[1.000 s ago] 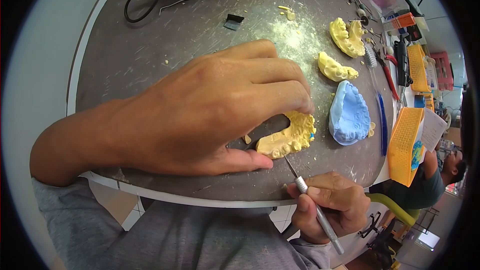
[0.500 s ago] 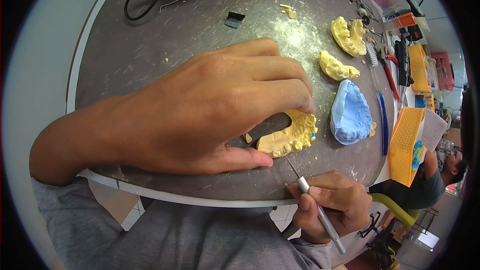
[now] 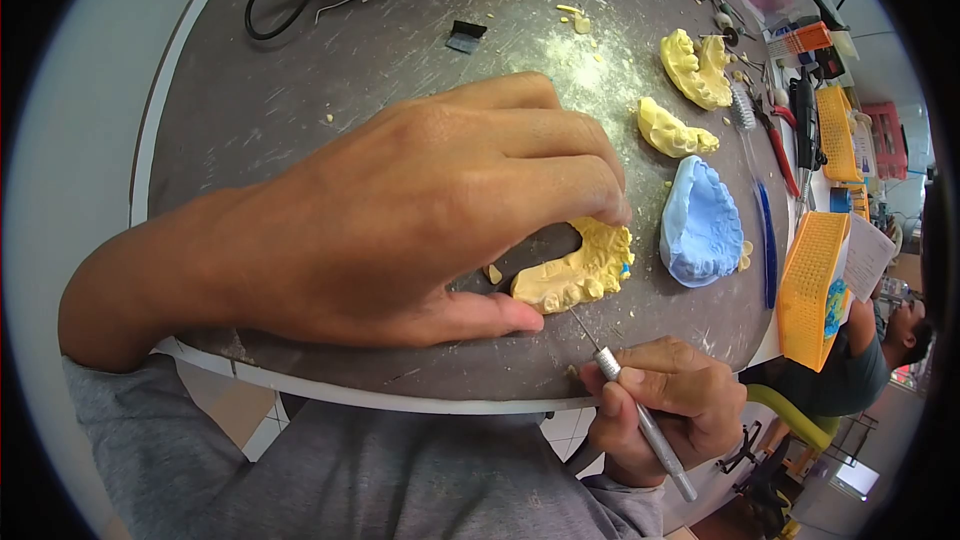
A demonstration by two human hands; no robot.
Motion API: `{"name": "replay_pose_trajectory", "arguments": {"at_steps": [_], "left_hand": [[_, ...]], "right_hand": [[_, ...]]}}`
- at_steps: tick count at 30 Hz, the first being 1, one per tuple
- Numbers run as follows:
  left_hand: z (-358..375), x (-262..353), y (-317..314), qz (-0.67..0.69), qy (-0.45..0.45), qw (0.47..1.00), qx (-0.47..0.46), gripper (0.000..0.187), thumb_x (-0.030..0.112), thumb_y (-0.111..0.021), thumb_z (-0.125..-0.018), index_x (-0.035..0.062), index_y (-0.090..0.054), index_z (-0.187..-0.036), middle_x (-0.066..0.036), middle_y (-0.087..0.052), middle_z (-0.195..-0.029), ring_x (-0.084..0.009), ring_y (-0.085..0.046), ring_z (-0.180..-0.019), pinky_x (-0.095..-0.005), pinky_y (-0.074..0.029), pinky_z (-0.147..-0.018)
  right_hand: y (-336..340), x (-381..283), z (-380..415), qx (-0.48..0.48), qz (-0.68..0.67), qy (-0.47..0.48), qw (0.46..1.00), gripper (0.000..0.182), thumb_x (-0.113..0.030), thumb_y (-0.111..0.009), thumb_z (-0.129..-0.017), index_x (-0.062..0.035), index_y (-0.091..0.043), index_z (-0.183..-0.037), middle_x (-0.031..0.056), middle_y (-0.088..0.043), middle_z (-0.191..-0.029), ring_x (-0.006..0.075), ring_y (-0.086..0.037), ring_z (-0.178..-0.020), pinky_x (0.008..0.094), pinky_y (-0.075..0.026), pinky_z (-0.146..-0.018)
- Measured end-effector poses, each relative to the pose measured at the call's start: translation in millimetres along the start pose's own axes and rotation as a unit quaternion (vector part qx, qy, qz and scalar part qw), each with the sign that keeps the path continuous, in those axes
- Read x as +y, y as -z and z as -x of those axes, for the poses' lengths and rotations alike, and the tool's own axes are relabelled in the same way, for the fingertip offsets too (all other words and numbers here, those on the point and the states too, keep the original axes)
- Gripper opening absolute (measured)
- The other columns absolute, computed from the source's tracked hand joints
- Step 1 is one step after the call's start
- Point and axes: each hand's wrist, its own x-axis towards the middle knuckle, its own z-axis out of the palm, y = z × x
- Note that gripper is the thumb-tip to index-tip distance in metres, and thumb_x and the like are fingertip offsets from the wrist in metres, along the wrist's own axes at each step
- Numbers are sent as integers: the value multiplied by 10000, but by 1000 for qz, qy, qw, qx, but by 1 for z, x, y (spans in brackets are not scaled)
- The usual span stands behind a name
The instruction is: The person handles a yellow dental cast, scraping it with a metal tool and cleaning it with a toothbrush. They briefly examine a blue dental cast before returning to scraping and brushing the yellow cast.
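Your left hand [image 3: 400,210] pinned yellow dental cast [image 3: 575,275] on counter [image 3: 300,90], fingers clamped; right hand [image 3: 665,405] gripped carver [image 3: 625,395], tip at cast edge. Risk: slip chips teeth, nicks thumb.

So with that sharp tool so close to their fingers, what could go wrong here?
The pointed tool in the right hand works at the yellow cast right beside the left hand's thumb, so a slip might jab it. Pressing hard could chip the cast's teeth. The work also sits near the table edge, so a nudge could send it off.
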Motion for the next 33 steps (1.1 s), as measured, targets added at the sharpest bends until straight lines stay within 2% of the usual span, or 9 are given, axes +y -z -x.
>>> {"name": "replay_pose_trajectory", "arguments": {"at_steps": [5, 9, 13, 19, 25, 33], "left_hand": [[0, -1, -1, 3, -1, 1000, 3, 642, 146, -911, -608, 78, -674, -1201, -62, -678, -1229, -249, -611, -1064, -373, -523, -897], [0, -1, 0, -9, -7, 1000, 15, 611, 215, -911, -631, 61, -671, -1171, -79, -680, -1189, -257, -624, -1028, -372, -514, -879], [-1, 0, -2, -34, -11, 999, 39, 609, 288, -913, -635, 51, -668, -1140, -98, -674, -1139, -264, -631, -981, -369, -496, -838], [1, 6, -4, -52, -1, 997, 58, 617, 294, -923, -609, 57, -678, -1123, -92, -667, -1107, -243, -605, -913, -355, -468, -766], [1, 8, -6, -61, -1, 996, 67, 644, 278, -939, -557, 59, -685, -1107, -84, -665, -1098, -233, -595, -891, -349, -457, -753], [1, 8, -5, -58, 6, 997, 59, 614, 297, -932, -592, 59, -678, -1097, -83, -683, -1092, -223, -605, -889, -340, -446, -747]], "right_hand": [[3, 1, 2, -8, -22, -13, 1000, 276, 26, -842, -755, -23, -653, -949, 135, -736, -786, 221, -731, -641, 291, -577, -576], [4, 0, 4, 9, -54, -29, 998, 271, 32, -833, -760, -20, -650, -953, 137, -739, -785, 224, -735, -645, 298, -582, -586], [2, -3, -1, 4, -25, -19, 999, 282, 39, -837, -746, -13, -651, -951, 141, -738, -778, 223, -735, -642, 305, -585, -588], [-3, -1, -1, 7, -17, -2, 1000, 288, 52, -836, -727, -7, -658, -946, 143, -734, -767, 216, -731, -632, 296, -582, -579], [-5, 0, -1, 28, -6, -1, 1000, 255, 39, -838, -729, -5, -658, -904, 138, -728, -740, 210, -721, -606, 286, -575, -555], [-5, 3, -2, 14, -3, 23, 1000, 248, 30, -844, -736, -4, -642, -876, 140, -723, -727, 205, -707, -585, 290, -570, -534]]}}
